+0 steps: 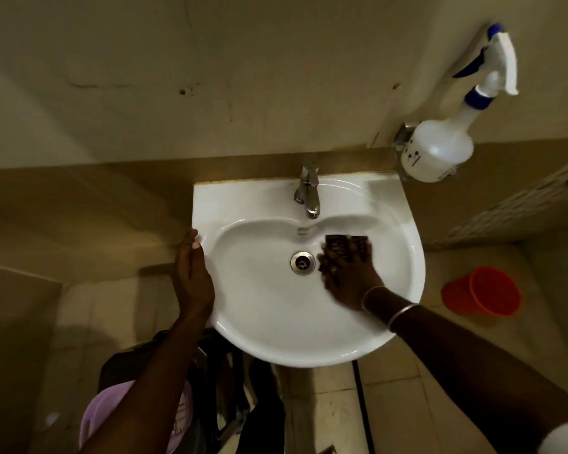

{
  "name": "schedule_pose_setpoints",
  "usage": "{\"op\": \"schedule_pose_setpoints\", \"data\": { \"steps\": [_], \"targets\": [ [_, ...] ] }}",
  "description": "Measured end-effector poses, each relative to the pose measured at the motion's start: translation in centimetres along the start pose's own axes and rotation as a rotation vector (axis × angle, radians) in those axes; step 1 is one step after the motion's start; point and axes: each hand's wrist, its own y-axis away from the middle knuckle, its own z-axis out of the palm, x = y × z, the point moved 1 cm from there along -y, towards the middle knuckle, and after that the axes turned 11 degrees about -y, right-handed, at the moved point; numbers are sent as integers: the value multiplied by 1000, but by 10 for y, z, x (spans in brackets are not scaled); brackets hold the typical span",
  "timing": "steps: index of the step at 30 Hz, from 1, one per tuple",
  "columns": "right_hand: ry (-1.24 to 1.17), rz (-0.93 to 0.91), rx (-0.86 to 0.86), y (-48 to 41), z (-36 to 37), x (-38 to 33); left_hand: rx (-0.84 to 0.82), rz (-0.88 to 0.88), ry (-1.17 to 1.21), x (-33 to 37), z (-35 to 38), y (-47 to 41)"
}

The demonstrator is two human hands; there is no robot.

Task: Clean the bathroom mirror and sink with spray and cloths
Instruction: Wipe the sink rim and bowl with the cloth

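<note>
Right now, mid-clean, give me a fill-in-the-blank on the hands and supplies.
1. The right hand presses a dark patterned cloth inside the white ceramic sink, just right of the round metal ____.
2. The left hand rests on the sink's ____ rim.
3. The white spray bottle with a blue collar sits to the ____ of the chrome tap.
Missing words: drain; left; right.
</note>
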Motion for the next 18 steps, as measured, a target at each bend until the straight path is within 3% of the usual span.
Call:
{"op": "schedule_pose_setpoints", "data": {
  "steps": [6,12,18],
  "targets": [
    [66,182,-219,45,-17,-9,-56,19,-29,4,-5,8],
    [-51,196,-451,74,-27,-87,-116,45,5,8,-7,23],
    [-491,154,-373,50,-42,-210,-99,7,111,7,-18,20]
  ]
}}
